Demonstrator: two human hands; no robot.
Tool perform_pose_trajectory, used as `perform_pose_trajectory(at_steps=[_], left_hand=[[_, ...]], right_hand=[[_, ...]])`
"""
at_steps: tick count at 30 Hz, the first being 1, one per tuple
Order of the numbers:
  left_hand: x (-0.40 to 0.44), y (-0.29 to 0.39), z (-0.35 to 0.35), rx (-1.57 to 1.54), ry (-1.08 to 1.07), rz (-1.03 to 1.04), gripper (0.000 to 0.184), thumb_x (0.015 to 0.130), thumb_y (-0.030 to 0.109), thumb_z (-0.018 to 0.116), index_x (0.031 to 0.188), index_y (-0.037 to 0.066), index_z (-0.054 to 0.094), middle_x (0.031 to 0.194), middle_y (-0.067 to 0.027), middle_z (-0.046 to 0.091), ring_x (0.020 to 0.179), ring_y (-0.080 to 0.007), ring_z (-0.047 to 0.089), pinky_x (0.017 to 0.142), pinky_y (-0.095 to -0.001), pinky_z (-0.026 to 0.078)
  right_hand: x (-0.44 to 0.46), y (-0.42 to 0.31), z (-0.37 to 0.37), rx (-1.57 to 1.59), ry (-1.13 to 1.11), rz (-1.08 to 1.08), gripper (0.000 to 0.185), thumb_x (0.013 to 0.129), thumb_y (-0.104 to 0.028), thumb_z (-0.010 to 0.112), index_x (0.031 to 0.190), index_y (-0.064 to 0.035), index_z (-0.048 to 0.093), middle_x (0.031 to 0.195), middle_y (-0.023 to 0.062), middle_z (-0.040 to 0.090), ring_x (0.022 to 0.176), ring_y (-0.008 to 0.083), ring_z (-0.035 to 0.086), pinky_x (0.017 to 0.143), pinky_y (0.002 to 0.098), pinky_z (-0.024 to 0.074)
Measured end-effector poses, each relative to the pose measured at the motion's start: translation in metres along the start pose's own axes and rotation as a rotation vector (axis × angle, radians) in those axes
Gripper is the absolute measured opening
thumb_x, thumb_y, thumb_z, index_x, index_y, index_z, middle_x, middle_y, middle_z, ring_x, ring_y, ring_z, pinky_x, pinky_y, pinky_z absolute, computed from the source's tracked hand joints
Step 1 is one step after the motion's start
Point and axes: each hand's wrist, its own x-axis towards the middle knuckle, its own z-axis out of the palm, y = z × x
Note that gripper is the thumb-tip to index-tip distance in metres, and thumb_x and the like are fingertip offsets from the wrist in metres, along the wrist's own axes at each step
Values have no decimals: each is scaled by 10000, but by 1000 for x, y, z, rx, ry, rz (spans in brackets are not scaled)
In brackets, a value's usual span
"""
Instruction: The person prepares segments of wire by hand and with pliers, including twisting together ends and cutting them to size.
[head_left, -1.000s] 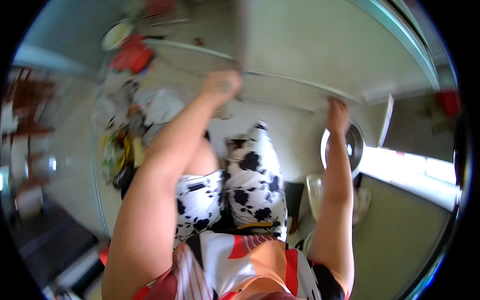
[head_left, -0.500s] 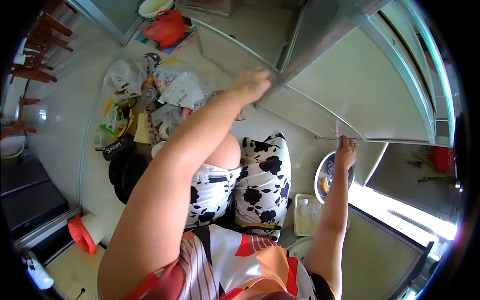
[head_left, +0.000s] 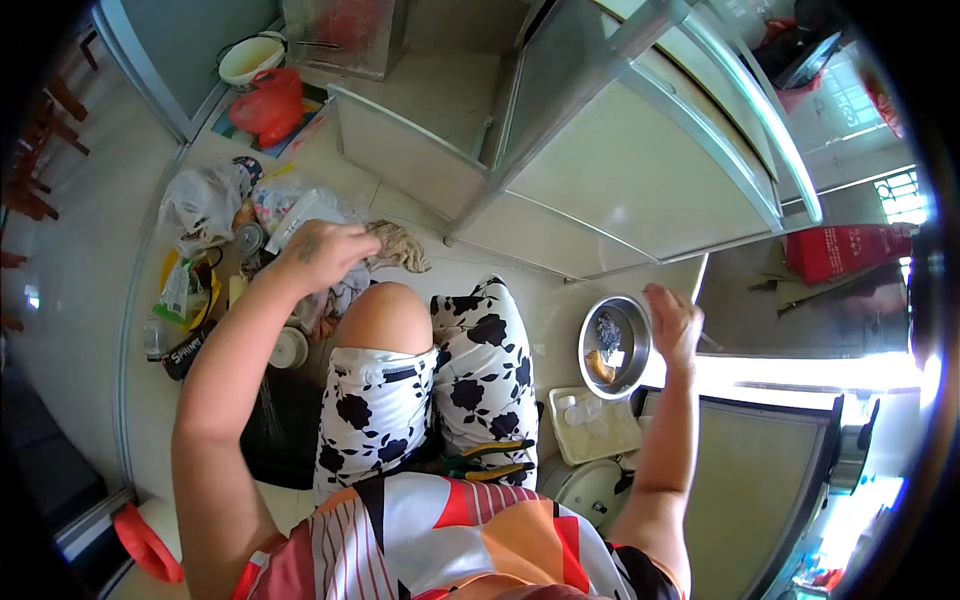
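Left hand [head_left: 322, 256]: left of steel bowl [head_left: 614, 346], by crumpled cloth [head_left: 398, 247]; fingers bent, grip can't tell.
Right hand [head_left: 676, 322]: bowl's right, raised, half-open.

Floor [head_left: 400, 205]: pale glossy tile | 9: metal floor track [head_left: 125, 350] | 10: reddish-brown furniture legs [head_left: 65, 100] | 10-11: grey metal-framed panel [head_left: 200, 45] | 1-2: pale metal-framed cabinet [head_left: 640, 165] | 2-3: latticed window [head_left: 903, 195], bright | 3-4: glaring light strip [head_left: 770, 372] | 4: dull green panel [head_left: 740, 490]
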Motion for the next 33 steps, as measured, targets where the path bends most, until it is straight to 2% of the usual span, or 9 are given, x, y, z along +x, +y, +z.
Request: perform_pose_trajectory(at_steps=[7,14,17,20,23,27,28,30,33], left_hand=[[-60,53,-85,329,171,216,137,753,75,624,884,86,664,715,-44,602,618,-207,609,526,-335,465],[-103,2,-82,16,620,-276,143,885,74,615,1007,30,675,900,-98,690,768,-207,663,682,-304,514],[-131,-9,-60,-99,627,-576,161,931,90,585,1046,9,663,968,-116,698,819,-170,665,727,-285,511],[-150,42,-27,-500,529,-684,165,905,96,599,1033,22,672,933,-64,693,833,-137,638,723,-291,502],[-135,140,-4,-352,417,-191,170,785,66,666,952,55,700,881,-72,679,796,-229,650,689,-364,502],[-98,234,45,-274,-271,54,487,708,366,729,1061,61,589,1052,-70,599,979,-199,531,795,-395,403],[-104,239,76,-245,-161,151,571,697,396,763,1058,16,536,978,-120,629,966,-238,598,780,-394,454],[-84,251,96,-388,-508,-63,586,694,341,781,1069,3,484,902,-151,651,900,-285,659,725,-385,509],[-86,241,102,-501,-405,-89,539,666,214,787,1047,2,470,694,-140,642,737,-311,679,659,-412,527]], right_hand=[[33,-40,-81,14,-46,-235,139,744,39,635,869,-21,628,739,116,643,653,284,635,563,366,496],[55,-16,-117,-2,307,-8,104,913,-38,564,943,1,656,843,114,688,764,218,669,677,336,522],[90,-6,-140,166,505,271,200,986,-170,520,989,-20,651,725,28,588,636,103,549,550,252,434],[102,19,-154,632,524,606,243,1000,-241,514,1063,-40,636,651,-31,439,553,48,399,486,205,318],[99,9,-148,888,626,617,258,987,-254,542,1118,-45,615,656,-53,362,546,31,325,454,189,232],[95,-57,-125,881,663,708,293,984,-212,490,1217,-65,590,704,-57,386,602,36,367,521,178,294],[91,-73,-124,860,642,721,309,985,-220,499,1227,-48,584,683,-56,371,592,39,349,519,182,283],[72,-68,-116,791,417,486,330,993,-246,522,1190,11,579,623,-51,327,546,44,277,480,203,222],[66,-82,-98,1035,203,424,266,1016,-219,484,1114,6,586,605,-53,319,514,26,239,447,198,187]])
